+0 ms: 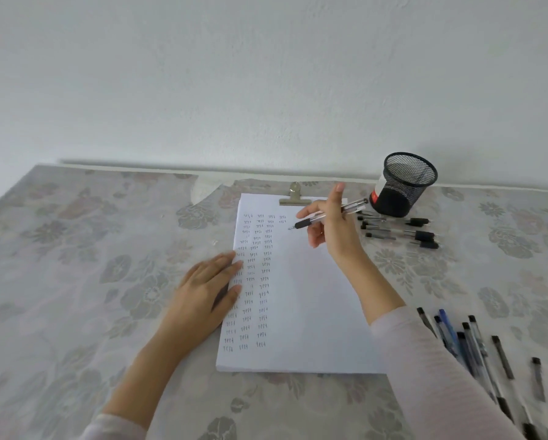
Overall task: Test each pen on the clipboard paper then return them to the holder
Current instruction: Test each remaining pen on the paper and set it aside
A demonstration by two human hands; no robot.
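Floral tablecloth [107, 249]; left hand [207, 289] flat on paper [304, 296]; right hand [331, 223] pinching pen [317, 219].

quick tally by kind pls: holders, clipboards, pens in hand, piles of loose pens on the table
pen holder: 1
clipboard: 1
pen in the right hand: 1
piles of loose pens: 2, upper pile, lower pile
total: 5

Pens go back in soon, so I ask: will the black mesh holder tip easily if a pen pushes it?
Probably light: the holder is open wire mesh and looks empty. Its base looks narrower than its rim, so a sideways push could tip it. The tablecloth may limit sliding.
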